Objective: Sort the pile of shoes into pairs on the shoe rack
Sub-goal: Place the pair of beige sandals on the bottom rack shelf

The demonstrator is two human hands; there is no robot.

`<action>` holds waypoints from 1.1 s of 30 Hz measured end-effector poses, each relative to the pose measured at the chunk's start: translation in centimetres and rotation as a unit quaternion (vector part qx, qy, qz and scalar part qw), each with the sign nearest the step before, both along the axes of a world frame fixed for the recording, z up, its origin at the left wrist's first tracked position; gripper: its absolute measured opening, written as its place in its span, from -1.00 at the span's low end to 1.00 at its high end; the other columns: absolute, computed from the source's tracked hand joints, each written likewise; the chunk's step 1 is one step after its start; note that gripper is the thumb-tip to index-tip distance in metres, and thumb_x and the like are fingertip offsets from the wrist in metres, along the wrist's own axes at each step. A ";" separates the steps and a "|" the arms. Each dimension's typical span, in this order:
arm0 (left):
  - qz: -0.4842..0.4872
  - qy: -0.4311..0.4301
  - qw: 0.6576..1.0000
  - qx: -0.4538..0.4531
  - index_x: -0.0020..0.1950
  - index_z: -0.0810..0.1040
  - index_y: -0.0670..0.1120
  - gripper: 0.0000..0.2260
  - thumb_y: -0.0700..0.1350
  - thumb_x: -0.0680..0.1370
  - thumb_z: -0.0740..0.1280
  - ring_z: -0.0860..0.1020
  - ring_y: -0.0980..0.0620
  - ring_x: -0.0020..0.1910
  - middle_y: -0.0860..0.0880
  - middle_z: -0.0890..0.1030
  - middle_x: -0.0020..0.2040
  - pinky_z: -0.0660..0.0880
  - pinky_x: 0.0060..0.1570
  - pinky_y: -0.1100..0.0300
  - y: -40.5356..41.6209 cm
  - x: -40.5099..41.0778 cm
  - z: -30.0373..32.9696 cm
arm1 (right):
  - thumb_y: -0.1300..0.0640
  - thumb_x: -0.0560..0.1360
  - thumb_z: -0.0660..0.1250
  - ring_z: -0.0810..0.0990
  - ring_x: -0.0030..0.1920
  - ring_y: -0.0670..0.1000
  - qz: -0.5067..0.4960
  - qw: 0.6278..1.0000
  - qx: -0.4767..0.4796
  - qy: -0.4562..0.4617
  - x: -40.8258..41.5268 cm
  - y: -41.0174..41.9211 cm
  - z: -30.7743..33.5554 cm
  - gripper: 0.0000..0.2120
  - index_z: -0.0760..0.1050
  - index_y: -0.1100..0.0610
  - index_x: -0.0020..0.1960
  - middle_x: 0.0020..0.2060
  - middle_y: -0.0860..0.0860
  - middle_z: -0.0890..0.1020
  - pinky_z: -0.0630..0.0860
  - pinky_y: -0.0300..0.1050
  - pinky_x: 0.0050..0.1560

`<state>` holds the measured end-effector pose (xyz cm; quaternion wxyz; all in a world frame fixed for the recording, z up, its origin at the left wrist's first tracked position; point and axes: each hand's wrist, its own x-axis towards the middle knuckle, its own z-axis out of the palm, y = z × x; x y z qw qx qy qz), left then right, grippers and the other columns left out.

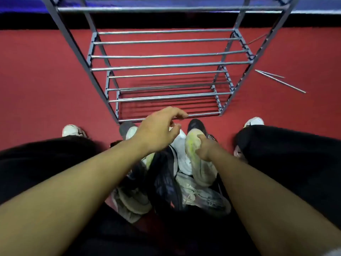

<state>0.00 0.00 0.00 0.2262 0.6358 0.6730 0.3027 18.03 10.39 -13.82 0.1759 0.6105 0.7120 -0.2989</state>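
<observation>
My right hand [204,149] gripped a pale sneaker [200,163] around its middle, sole up, atop the shoe pile [166,182] on the red floor [46,80] between my knees. Its long axis ran near-to-far, the yellow-stained toe end pointing toward the shoe rack [166,66]. Sole looked rubbery, worn, rounded at both ends. My left hand [158,133] hovered over the pile, fingers loosely spread, holding nothing. Rack: grey metal tubes, bare tiers, just beyond the pile.

Dim indoor light from above; the rack [166,66] throws striped shadows on the red floor [46,80]. Soft, slightly blurred picture. Wide-angle bending at the edges.
</observation>
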 end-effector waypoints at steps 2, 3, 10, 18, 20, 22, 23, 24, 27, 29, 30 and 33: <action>-0.008 0.065 0.998 -0.026 0.21 0.48 0.19 -0.72 -0.08 0.54 0.26 0.56 0.17 -0.04 0.27 0.51 0.06 0.50 -0.01 0.17 -0.2 -0.5 -0.7 | -0.01 0.50 0.23 0.43 0.33 0.27 -0.074 0.997 -0.004 -0.001 1.2 -1.4 -1.7 -0.36 0.07 -0.02 0.52 0.39 0.20 0.38 0.43 0.05 0.23; -0.007 0.090 0.995 -0.040 0.22 0.47 0.18 -0.72 -0.07 0.54 0.24 0.57 0.13 0.01 0.26 0.52 0.08 0.48 0.01 0.17 -0.5 -0.7 -1.4 | -0.02 0.49 0.26 0.47 0.28 0.26 -0.127 0.992 -0.023 0.006 2.1 -2.5 -2.3 -0.38 0.12 0.05 0.47 0.34 0.20 0.42 0.42 0.00 0.15; 0.052 0.115 0.973 -0.194 0.21 0.47 0.13 -0.76 0.02 0.55 0.23 0.55 0.01 0.12 0.14 0.56 0.17 0.45 -0.01 0.14 -1.5 -1.7 -4.1 | -0.12 0.43 0.28 0.62 0.09 0.21 -0.295 0.942 -0.117 0.107 1.7 -2.3 -2.5 -0.45 0.51 0.23 0.28 0.16 0.18 0.62 0.58 0.08 0.16; 0.163 -0.296 0.848 -0.409 0.21 0.48 0.01 -0.59 0.26 0.53 0.22 0.54 -0.03 -0.12 -0.01 0.56 0.01 0.52 -0.20 0.15 -2.0 -0.4 -4.0 | -0.16 0.56 0.22 0.59 -0.16 0.10 -0.343 0.874 -0.156 0.307 -4.6 -4.5 1.7 -0.66 0.55 0.10 0.03 -0.07 0.09 0.64 0.52 -0.12 -0.32; 0.185 -0.366 0.824 -0.390 0.20 0.53 0.03 -0.57 0.28 0.49 0.25 0.57 0.01 -0.12 0.00 0.63 0.02 0.53 -0.16 0.16 -2.2 -0.5 -3.9 | -0.20 0.55 0.21 0.57 -0.22 0.09 -0.320 0.879 -0.156 0.317 -6.0 -5.0 2.6 -0.63 0.56 0.10 -0.04 -0.14 0.08 0.65 0.50 -0.08 -0.28; 0.217 -0.399 0.816 -0.358 0.15 0.58 0.01 -0.55 0.28 0.42 0.32 0.59 0.02 -0.14 -0.01 0.66 -0.04 0.53 -0.23 0.21 -2.5 -1.0 -4.1 | -0.24 0.52 0.21 0.58 -0.23 0.07 -0.295 0.882 -0.169 0.326 -6.9 -5.4 2.9 -0.61 0.58 0.07 -0.01 -0.13 0.07 0.68 0.50 -0.09 -0.30; 0.230 -0.405 0.814 -0.347 0.13 0.58 -0.01 -0.58 0.23 0.42 0.36 0.59 0.01 -0.17 -0.02 0.65 -0.09 0.51 -0.29 0.23 -2.8 -1.2 -4.3 | -0.24 0.52 0.21 0.58 -0.23 0.06 -0.281 0.885 -0.173 0.330 -7.2 -5.5 2.9 -0.61 0.59 0.05 0.01 -0.11 0.05 0.69 0.50 -0.10 -0.30; 0.242 -0.411 0.812 -0.336 0.10 0.58 -0.04 -0.63 0.16 0.42 0.38 0.57 0.01 -0.22 -0.03 0.63 -0.14 0.47 -0.36 0.25 -3.0 -1.4 -4.3 | -0.23 0.53 0.21 0.59 -0.22 0.04 -0.260 0.890 -0.166 0.337 -7.5 -5.6 3.0 -0.62 0.59 0.05 0.03 -0.11 0.03 0.69 0.50 -0.11 -0.30; 0.292 -0.424 0.797 -0.317 0.00 0.58 -0.11 -0.70 -0.04 0.32 0.37 0.50 0.01 -0.34 -0.06 0.56 -0.27 0.37 -0.49 0.30 -3.7 -2.1 -4.3 | -0.24 0.54 0.21 0.62 -0.17 0.02 -0.212 0.886 -0.172 0.374 -8.4 -6.2 3.2 -0.61 0.61 0.04 0.05 -0.15 -0.03 0.69 0.50 -0.12 -0.28; 0.335 -0.440 0.779 -0.296 -0.08 0.56 -0.10 -0.79 -0.11 0.32 0.30 0.46 0.06 -0.45 0.00 0.52 -0.41 0.33 -0.55 0.34 -3.8 -2.9 -3.7 | -0.34 0.53 0.12 0.65 -0.15 0.06 -0.286 0.812 -0.261 0.438 -8.9 -6.4 3.3 -0.47 0.61 0.05 0.10 -0.09 0.02 0.71 0.51 -0.10 -0.27; 0.354 -0.450 0.768 -0.287 -0.14 0.53 -0.07 -0.89 -0.15 0.37 0.26 0.43 0.09 -0.53 0.04 0.48 -0.49 0.30 -0.57 0.36 -3.9 -3.4 -3.1 | -0.37 0.54 0.05 0.66 -0.12 0.09 -0.337 0.761 -0.301 0.465 -9.0 -6.4 3.2 -0.38 0.59 0.09 0.15 -0.03 0.06 0.71 0.52 -0.07 -0.26; 0.394 -0.471 0.740 -0.275 -0.26 0.43 -0.03 -0.88 -0.23 0.42 0.18 0.36 0.14 -0.63 0.07 0.37 -0.53 0.28 -0.56 0.38 -4.5 -5.0 -2.0 | -0.26 0.62 -0.01 0.63 -0.03 0.15 -0.384 0.739 -0.347 0.432 -9.0 -6.7 1.9 -0.43 0.48 0.18 0.23 0.13 0.13 0.63 0.58 0.00 -0.16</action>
